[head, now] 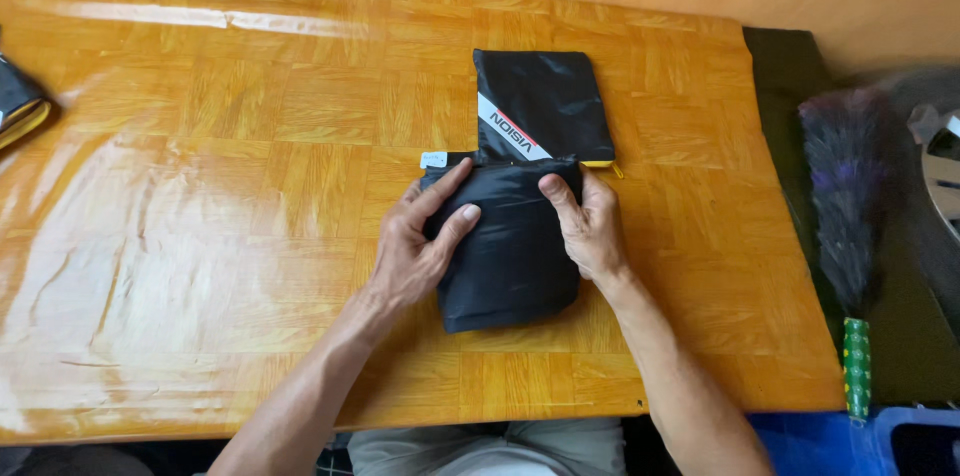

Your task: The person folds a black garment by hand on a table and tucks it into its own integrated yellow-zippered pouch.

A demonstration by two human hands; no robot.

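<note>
two hands (415, 246), one black pouch (540, 111), one duster (843, 206)

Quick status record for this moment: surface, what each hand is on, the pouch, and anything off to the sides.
surface: glossy orange wooden table
left hand: flat on the left edge of the folded black fabric bundle, fingers spread
right hand: pressing the bundle's right upper edge
pouch: black zip pouch with a diagonal stripe and yellow trim, touching the bundle's top edge
tag: small white tag at the bundle's upper left corner
right side: feather duster with a green handle, off the table
far left: black and yellow item, partly out of frame
</note>
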